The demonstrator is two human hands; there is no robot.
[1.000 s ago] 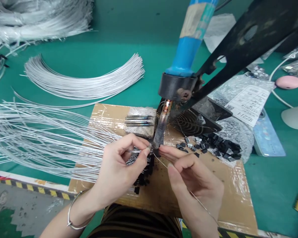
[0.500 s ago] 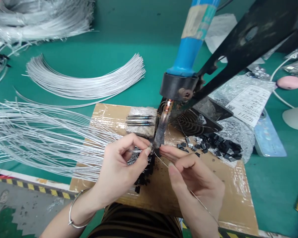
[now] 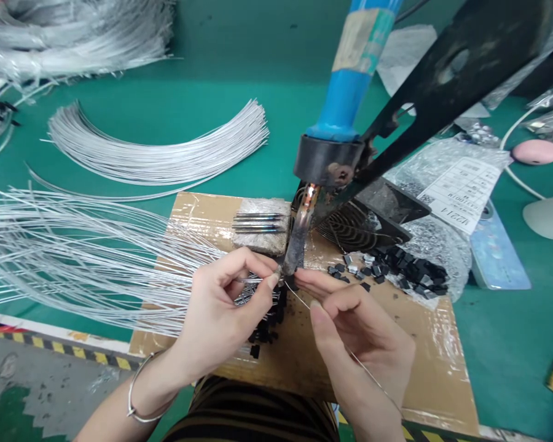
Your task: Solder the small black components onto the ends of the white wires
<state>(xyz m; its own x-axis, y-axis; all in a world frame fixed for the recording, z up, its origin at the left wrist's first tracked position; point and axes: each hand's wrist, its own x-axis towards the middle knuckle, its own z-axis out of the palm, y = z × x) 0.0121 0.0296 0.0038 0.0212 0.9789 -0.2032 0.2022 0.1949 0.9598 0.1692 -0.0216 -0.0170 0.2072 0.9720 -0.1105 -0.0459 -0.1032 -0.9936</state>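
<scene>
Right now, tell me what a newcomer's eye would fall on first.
Likely the blue iron, slanting down from the top edge. By its tip, the left hand pinches something small and the right hand holds a thin wire. A curved white bundle lies upper left.

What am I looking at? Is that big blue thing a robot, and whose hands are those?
No robot here! Those are a person's two bare hands; every picture comes from a camera on that person's head, looking down. The blue-handled tool with a dark metal tip looks like a soldering iron; a black metal arm seems to hold it up. The left hand pinches a small piece, too tiny to name, by the tip. The right hand holds a thin silvery wire. Beneath them lies a flat brown cardboard sheet on a green tabletop. Around the hands are loose thin white wires, a curved bundle of white wires and a heap of small black pieces.
</scene>
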